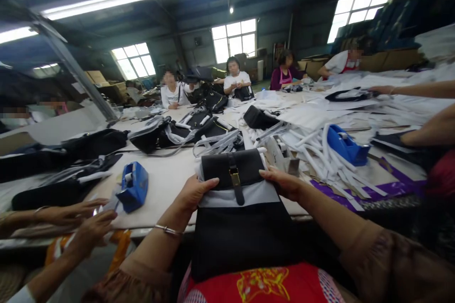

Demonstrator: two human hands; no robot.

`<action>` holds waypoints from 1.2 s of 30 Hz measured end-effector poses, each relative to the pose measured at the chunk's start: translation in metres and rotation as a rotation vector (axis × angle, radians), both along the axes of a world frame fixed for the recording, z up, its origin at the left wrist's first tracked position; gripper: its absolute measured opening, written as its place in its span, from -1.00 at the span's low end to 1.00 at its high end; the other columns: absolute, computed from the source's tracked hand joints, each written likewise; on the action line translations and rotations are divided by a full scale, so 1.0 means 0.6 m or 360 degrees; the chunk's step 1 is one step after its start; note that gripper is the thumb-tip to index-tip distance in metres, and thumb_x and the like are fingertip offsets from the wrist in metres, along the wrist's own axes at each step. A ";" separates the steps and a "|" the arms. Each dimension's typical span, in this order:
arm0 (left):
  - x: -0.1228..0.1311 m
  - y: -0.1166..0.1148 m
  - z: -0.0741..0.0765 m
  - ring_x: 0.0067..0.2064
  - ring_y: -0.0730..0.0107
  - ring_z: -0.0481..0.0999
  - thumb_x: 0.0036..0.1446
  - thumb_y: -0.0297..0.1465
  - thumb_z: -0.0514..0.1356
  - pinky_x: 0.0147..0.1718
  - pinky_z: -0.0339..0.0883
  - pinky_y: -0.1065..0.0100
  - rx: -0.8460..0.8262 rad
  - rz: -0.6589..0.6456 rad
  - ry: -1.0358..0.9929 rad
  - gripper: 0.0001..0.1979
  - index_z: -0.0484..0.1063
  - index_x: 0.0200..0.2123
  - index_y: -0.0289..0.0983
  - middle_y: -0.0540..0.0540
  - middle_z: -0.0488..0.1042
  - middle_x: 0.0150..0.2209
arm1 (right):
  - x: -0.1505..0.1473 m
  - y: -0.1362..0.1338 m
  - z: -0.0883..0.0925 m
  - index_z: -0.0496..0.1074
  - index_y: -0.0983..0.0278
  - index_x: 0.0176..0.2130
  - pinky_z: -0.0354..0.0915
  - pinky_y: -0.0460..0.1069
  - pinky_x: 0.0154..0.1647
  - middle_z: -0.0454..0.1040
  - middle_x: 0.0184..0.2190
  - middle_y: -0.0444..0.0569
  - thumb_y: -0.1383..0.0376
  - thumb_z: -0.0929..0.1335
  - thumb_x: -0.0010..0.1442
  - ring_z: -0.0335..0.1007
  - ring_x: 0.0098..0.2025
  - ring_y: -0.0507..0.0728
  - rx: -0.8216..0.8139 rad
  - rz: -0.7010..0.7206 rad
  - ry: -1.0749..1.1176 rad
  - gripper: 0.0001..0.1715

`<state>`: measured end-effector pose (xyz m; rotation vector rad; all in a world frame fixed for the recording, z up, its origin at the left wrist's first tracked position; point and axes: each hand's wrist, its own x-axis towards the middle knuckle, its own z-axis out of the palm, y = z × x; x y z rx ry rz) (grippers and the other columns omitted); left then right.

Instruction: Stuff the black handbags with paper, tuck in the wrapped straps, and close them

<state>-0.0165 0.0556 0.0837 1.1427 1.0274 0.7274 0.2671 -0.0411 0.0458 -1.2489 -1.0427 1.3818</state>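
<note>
Between my two hands is a black handbag (216,170) with a buckled strap down its front and pale wrapping showing around it. My left hand (194,191) grips its left side, thumb lying over the front. On the opposite side my right hand (282,182) holds the bag's edge with the thumb on top. The strap carries a gold-coloured buckle (235,177). Below, a plain black panel (241,236) hangs over my red apron (263,286); whether it belongs to the bag I cannot tell.
Blue tape dispensers stand at left (134,187) and right (346,146). Beyond lie wrapped black bags (151,135) and a pile of white strips (320,161). A co-worker's hands (90,222) are close on my left; another's arm (433,128) reaches in from the right. People sit across the table.
</note>
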 end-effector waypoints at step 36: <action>0.440 0.595 0.178 0.15 0.08 0.46 -0.15 -0.10 0.46 -0.01 0.46 0.24 0.0057 -0.0117 0.0023 -0.42 0.50 -0.09 -0.31 -0.31 0.51 0.06 | 0.605 0.531 0.371 0.49 0.35 -0.14 0.41 0.10 -0.17 0.61 -0.33 -0.03 0.25 0.57 -0.24 0.52 -0.33 0.17 0.0478 -0.0803 -0.0339 -0.39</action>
